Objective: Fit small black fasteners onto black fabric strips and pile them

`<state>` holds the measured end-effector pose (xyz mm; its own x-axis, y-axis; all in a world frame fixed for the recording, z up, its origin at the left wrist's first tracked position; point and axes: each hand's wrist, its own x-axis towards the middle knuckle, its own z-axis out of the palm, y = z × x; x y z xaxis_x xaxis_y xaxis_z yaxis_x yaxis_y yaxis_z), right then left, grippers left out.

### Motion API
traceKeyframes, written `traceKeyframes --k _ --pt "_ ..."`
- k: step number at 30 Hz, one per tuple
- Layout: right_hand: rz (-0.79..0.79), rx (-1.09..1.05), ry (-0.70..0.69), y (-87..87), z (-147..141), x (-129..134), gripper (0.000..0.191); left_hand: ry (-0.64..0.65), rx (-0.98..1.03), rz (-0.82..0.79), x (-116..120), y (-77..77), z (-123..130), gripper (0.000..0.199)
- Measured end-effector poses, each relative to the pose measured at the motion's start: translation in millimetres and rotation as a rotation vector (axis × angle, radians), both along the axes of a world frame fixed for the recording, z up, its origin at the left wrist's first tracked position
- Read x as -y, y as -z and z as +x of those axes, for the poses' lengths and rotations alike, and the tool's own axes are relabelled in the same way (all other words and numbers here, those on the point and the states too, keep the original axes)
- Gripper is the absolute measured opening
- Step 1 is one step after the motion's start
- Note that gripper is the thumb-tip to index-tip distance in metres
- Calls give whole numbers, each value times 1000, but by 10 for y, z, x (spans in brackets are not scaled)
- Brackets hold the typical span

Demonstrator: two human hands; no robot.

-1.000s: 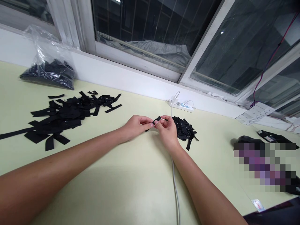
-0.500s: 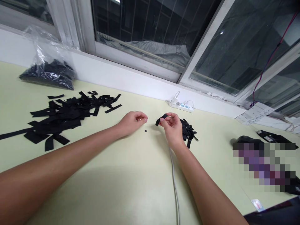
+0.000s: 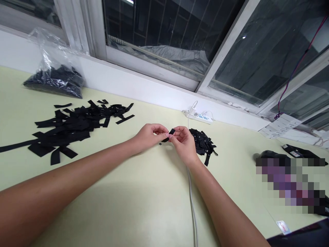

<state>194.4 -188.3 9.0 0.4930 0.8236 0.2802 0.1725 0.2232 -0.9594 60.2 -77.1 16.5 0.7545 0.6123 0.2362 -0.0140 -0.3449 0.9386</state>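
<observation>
Since half a second ago both hands have rejoined: left hand [image 3: 149, 134] and right hand [image 3: 183, 141] pinch one black strip [image 3: 171, 131] between fingertips, above the surface [image 3: 144, 206], small ring [image 3: 160, 144] lying beneath.

Matt black cloth strips [image 3: 72, 125], crinkled glossy plastic bag [image 3: 52, 73], smooth matt table [image 3: 144, 199]

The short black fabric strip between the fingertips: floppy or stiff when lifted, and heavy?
The short black fabric strip probably flexes somewhat: it bends between left hand and right hand. Likely very light, since a fingertip pinch carries it. Pushed, it would probably slide flat like the loose black strips, not roll.
</observation>
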Motion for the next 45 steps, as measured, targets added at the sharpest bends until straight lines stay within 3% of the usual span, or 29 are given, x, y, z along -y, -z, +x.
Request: traceKeyframes --k 5,9,18,26,36,45 --pt "17 -72 -38 -12 -34 7 38 75 -17 -117 2 5 0 27" --pt "9 -87 -27 2 -47 -6 40 46 -20 -140 -16 -5 -9 26" --pt "14 -93 12 29 -73 -24 39 10 -42 81 -11 35 13 18" --pt "-59 -206 -28 2 -45 -26 39 24 -76 158 42 84 0 17" --pt "-64 -208 -45 -18 -31 -18 35 99 51 19 10 120 49 16" --pt "-70 -183 -49 9 -19 -25 36 38 25 67 7 60 34 12"
